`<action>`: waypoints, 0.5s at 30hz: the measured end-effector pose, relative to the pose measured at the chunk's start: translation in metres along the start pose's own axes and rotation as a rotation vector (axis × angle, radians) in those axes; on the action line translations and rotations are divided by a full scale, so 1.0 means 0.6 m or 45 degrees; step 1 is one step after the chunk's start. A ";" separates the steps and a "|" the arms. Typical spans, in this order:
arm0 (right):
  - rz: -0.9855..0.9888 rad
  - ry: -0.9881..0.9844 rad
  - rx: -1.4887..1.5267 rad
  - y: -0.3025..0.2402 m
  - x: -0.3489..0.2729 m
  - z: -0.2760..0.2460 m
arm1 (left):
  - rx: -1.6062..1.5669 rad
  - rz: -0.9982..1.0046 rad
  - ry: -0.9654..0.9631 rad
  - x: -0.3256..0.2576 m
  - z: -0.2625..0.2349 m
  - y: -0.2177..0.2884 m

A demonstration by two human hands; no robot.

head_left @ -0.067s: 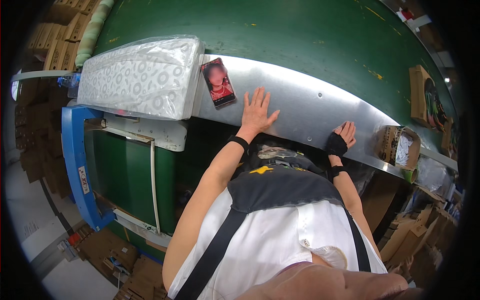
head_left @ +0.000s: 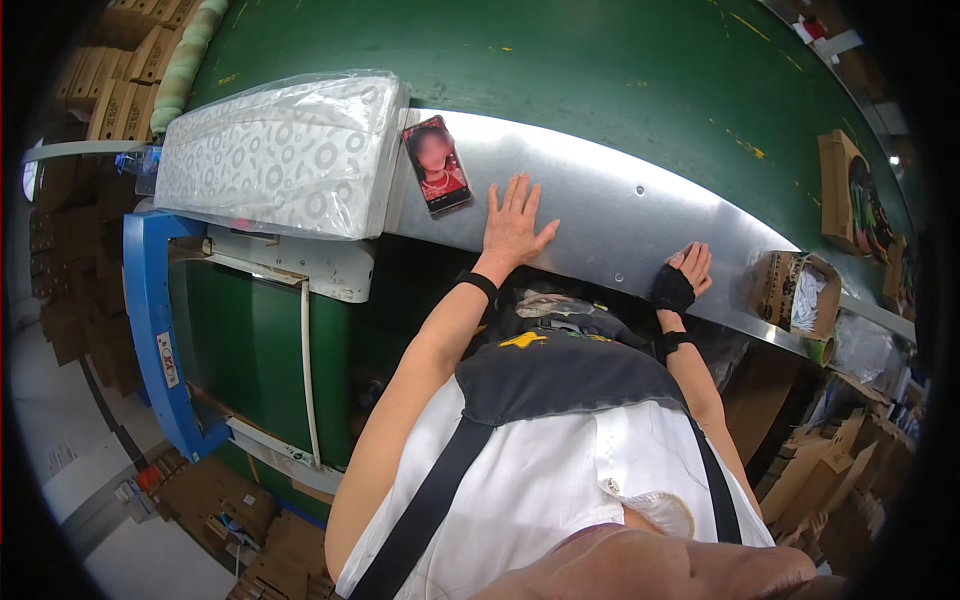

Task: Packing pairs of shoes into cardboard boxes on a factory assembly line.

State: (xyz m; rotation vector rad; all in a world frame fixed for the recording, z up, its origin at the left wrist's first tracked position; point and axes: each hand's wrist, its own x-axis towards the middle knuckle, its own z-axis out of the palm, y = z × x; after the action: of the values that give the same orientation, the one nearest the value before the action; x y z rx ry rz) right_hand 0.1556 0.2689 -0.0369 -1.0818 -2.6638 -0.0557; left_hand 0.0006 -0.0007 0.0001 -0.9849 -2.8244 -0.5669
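Observation:
My left hand (head_left: 513, 222) lies flat on the metal ledge (head_left: 580, 215), its fingers stretched out and thumb apart, holding nothing. Just beyond it to the left, a phone (head_left: 437, 165) rests face up with a red portrait picture lit on its screen. My right hand (head_left: 686, 276), in a black fingerless glove, rests on the ledge's near edge. Its fingers are extended, with nothing seen in them. Left of the phone stands a thick white block with a grey ring pattern (head_left: 285, 160), wrapped in clear plastic.
Beyond the ledge runs a green conveyor belt (head_left: 600, 70). On the right sit a small carton with white slips (head_left: 808, 300) and a cardboard box with dark rolls (head_left: 845, 190). A blue machine frame (head_left: 160, 330) stands at left. Stacked cartons (head_left: 125, 85) fill the far left.

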 end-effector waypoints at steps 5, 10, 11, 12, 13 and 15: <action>0.005 -0.007 -0.013 0.000 0.001 0.001 | -0.003 -0.003 0.001 0.000 0.000 0.000; 0.003 0.010 0.040 -0.003 0.001 -0.004 | -0.005 -0.004 0.002 0.000 0.000 0.000; -0.011 0.015 0.050 -0.004 0.001 -0.004 | -0.006 -0.004 0.002 0.000 0.000 0.000; -0.012 0.015 0.050 -0.003 0.001 -0.004 | -0.006 -0.005 0.002 0.000 0.000 0.000; -0.008 0.010 0.046 -0.003 0.001 -0.004 | -0.006 -0.006 0.000 0.000 0.000 0.000; -0.004 0.005 0.041 -0.003 0.001 -0.003 | -0.007 -0.006 -0.002 0.000 0.000 0.000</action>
State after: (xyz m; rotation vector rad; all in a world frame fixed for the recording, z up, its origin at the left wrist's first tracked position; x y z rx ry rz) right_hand 0.1545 0.2679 -0.0350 -1.0666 -2.6532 -0.0152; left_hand 0.0004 -0.0006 0.0004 -0.9802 -2.8292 -0.5746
